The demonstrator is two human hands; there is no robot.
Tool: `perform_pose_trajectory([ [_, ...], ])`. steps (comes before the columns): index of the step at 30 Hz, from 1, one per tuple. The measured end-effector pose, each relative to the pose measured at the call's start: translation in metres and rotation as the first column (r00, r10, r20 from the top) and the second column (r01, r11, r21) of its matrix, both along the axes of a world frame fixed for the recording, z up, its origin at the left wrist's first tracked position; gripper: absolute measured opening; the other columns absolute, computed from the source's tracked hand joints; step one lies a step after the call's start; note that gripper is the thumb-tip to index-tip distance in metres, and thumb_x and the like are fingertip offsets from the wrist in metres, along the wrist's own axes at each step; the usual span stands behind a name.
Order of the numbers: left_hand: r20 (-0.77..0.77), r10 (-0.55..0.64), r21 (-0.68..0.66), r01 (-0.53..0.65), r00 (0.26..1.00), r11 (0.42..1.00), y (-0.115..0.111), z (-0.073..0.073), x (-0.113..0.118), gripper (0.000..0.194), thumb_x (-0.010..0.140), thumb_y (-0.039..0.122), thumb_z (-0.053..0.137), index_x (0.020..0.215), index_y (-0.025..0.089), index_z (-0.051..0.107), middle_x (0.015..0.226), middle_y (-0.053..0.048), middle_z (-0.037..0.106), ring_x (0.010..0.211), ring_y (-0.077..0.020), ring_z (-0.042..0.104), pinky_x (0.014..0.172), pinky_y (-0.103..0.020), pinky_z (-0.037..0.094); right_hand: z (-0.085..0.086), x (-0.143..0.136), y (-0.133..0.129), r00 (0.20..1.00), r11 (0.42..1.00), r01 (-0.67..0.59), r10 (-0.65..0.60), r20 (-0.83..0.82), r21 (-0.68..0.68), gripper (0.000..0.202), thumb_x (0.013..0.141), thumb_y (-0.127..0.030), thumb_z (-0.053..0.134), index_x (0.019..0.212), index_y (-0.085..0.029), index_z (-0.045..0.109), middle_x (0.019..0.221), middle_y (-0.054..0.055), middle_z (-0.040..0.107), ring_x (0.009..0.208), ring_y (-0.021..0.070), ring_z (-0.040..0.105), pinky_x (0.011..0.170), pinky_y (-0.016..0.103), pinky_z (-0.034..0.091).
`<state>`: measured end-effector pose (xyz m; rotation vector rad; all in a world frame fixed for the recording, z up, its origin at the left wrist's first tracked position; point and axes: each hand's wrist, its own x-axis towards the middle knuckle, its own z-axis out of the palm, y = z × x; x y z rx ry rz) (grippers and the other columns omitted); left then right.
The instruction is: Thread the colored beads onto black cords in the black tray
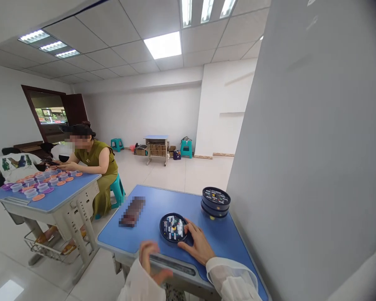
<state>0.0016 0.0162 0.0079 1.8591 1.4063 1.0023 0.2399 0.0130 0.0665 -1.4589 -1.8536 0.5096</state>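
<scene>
A round black case with a printed face of small coloured pictures lies flat on the blue desk. My right hand grips its right edge, thumb at the near side and fingers at the far side. My left hand hovers over the desk's front edge, left of the case and apart from it. It is slightly blurred, with thumb and fingers spread and nothing between them. At the desk's right back stands a stack of similar round black cases.
A blurred-out dark flat object lies on the desk's left. A grey wall rises close on the right. At the left, a seated person is at another desk bearing several small tubs with orange and purple lids.
</scene>
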Motion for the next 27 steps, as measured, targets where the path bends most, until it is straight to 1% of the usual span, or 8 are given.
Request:
perform_pose_trajectory([
  [3,0.066,-0.087,0.072,0.083,0.994,0.994,0.045,0.021,0.011,0.13,0.04,0.048,0.09,0.15,0.021,0.026,0.161,-0.012,0.019,0.145,-0.0397,0.021,0.118,-0.041,0.026,-0.001,0.0,0.001,0.997,1.0,0.014,-0.015,0.075,0.011,0.033,0.07,-0.046,0.071,0.087,-0.026,0.05,0.143,0.014,0.049,0.139,0.0319,0.036,0.105,0.05,0.033],
  [4,0.078,-0.123,0.06,0.119,0.989,0.991,0.056,0.025,0.016,0.141,0.035,0.044,0.091,0.152,0.021,0.017,0.162,-0.013,0.014,0.146,-0.0403,0.018,0.118,-0.041,0.024,-0.001,0.0,0.001,0.995,0.999,0.022,-0.024,0.101,0.023,0.036,0.069,-0.047,0.072,0.087,-0.026,0.05,0.145,0.015,0.047,0.139,0.0326,0.035,0.106,0.051,0.032],
  [7,0.095,-0.199,0.01,0.199,0.975,0.98,0.072,0.033,0.029,0.155,0.026,0.032,0.093,0.154,0.017,0.007,0.159,-0.02,0.025,0.142,-0.0417,0.028,0.114,-0.041,0.03,-0.001,-0.004,0.005,0.987,0.997,0.039,-0.049,0.152,0.066,0.037,0.066,-0.047,0.074,0.085,-0.026,0.051,0.144,0.017,0.049,0.139,0.0325,0.036,0.107,0.053,0.03],
  [12,0.118,-0.28,-0.044,0.287,0.953,0.957,0.077,0.042,0.034,0.159,0.03,0.025,0.092,0.154,0.014,-0.007,0.146,-0.021,0.049,0.132,-0.0363,0.049,0.109,-0.039,0.039,-0.004,-0.019,0.008,0.981,0.993,0.014,-0.036,0.192,0.116,0.021,0.074,-0.042,0.068,0.078,-0.025,0.057,0.142,0.011,0.055,0.139,0.0342,0.037,0.109,0.057,0.029],
  [15,0.138,-0.314,-0.058,0.324,0.939,0.944,0.079,0.047,0.032,0.154,0.032,0.024,0.092,0.154,0.019,-0.001,0.142,-0.015,0.055,0.125,-0.035,0.056,0.106,-0.038,0.042,-0.006,-0.025,0.006,0.982,0.987,-0.015,-0.015,0.187,0.158,0.023,0.082,-0.047,0.061,0.077,-0.025,0.06,0.14,0.008,0.058,0.141,0.0344,0.033,0.109,0.059,0.03],
  [19,0.161,-0.321,-0.082,0.336,0.933,0.938,0.078,0.046,0.028,0.145,0.035,0.02,0.09,0.154,0.022,0.006,0.145,-0.014,0.053,0.128,-0.0337,0.054,0.107,-0.038,0.041,-0.006,-0.029,0.005,0.999,0.978,-0.024,0.016,0.043,0.205,0.028,0.085,-0.051,0.057,0.077,-0.025,0.061,0.133,0.008,0.064,0.137,0.0313,0.041,0.112,0.056,0.031],
  [22,0.161,-0.303,-0.107,0.322,0.939,0.941,0.076,0.042,0.026,0.142,0.036,0.016,0.088,0.153,0.026,0.008,0.149,-0.014,0.048,0.134,-0.0341,0.047,0.107,-0.041,0.04,-0.004,-0.031,0.006,0.995,0.977,0.058,-0.039,-0.097,0.207,0.031,0.09,-0.051,0.046,0.081,-0.025,0.059,0.129,0.01,0.066,0.13,0.0293,0.05,0.109,0.053,0.037],
  [27,0.142,-0.281,-0.125,0.298,0.949,0.946,0.075,0.038,0.026,0.137,0.038,0.017,0.085,0.152,0.026,0.01,0.152,-0.016,0.042,0.135,-0.0345,0.045,0.107,-0.043,0.04,-0.003,-0.037,0.006,0.973,0.963,0.158,-0.114,-0.199,0.217,0.031,0.091,-0.054,0.045,0.086,-0.026,0.057,0.125,0.009,0.068,0.127,0.028,0.054,0.104,0.047,0.045],
])
